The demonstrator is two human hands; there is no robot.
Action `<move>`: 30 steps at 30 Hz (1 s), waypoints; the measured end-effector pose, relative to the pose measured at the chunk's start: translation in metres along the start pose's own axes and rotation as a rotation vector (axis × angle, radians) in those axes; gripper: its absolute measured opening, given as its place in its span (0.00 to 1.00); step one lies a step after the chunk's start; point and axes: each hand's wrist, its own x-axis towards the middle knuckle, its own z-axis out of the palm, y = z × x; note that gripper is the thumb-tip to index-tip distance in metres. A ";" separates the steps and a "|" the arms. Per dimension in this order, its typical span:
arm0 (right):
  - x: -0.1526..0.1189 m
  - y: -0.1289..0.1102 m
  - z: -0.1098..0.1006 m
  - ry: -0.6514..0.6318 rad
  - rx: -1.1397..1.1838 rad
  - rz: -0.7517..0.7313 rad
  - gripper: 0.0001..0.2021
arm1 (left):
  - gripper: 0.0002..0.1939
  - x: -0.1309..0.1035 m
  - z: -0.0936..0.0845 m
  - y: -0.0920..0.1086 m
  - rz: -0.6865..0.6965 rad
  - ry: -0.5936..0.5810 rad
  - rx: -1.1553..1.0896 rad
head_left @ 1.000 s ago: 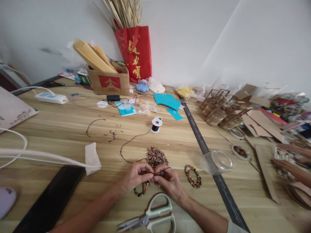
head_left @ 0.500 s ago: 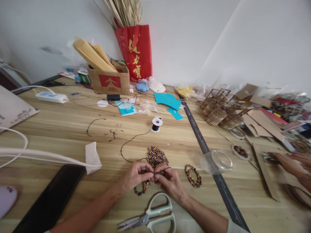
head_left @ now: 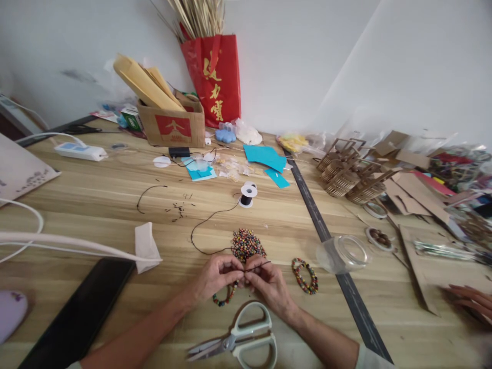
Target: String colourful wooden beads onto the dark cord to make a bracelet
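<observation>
My left hand (head_left: 221, 274) and my right hand (head_left: 267, 282) meet at the fingertips, each pinching the thin black cord (head_left: 209, 219). From there the cord curves back to a white spool (head_left: 248, 192). Below my left fingers hangs a short string of coloured beads (head_left: 223, 301). Just beyond my hands lies a pile of loose coloured beads (head_left: 248, 244). A coiled bead bracelet (head_left: 305, 275) rests to the right. Scissors (head_left: 246, 338) with pale green handles lie partly open, nearest to me.
A clear jar (head_left: 344, 254) lies right of the bracelet. At left are a black phone-like slab (head_left: 79, 312), a white cable and folded tissue (head_left: 146, 248). Small baskets (head_left: 346, 177) stand at back right. Another person's hand (head_left: 471, 302) rests at the right edge.
My hands stay together, with the fingers shifted only slightly on the cord. The other person's hands have left the bundle on the cardboard, and one now shows lower down.
</observation>
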 end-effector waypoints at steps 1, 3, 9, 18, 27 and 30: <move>0.000 0.001 0.000 0.005 -0.002 0.006 0.10 | 0.15 0.000 0.000 0.000 0.003 0.007 0.007; 0.000 0.002 -0.001 0.019 -0.010 0.007 0.11 | 0.14 0.000 -0.001 0.000 0.016 0.027 0.022; 0.000 0.001 -0.001 0.058 -0.056 -0.015 0.11 | 0.12 0.000 0.000 0.000 0.038 0.062 0.062; -0.001 -0.001 -0.001 0.048 -0.043 0.040 0.11 | 0.12 0.000 0.000 0.000 0.034 0.114 0.059; -0.001 -0.001 -0.001 0.060 -0.026 0.091 0.13 | 0.12 0.000 0.001 -0.001 0.060 0.083 0.041; -0.001 -0.001 -0.001 0.072 -0.019 0.115 0.15 | 0.12 -0.001 0.000 -0.002 0.069 0.073 0.066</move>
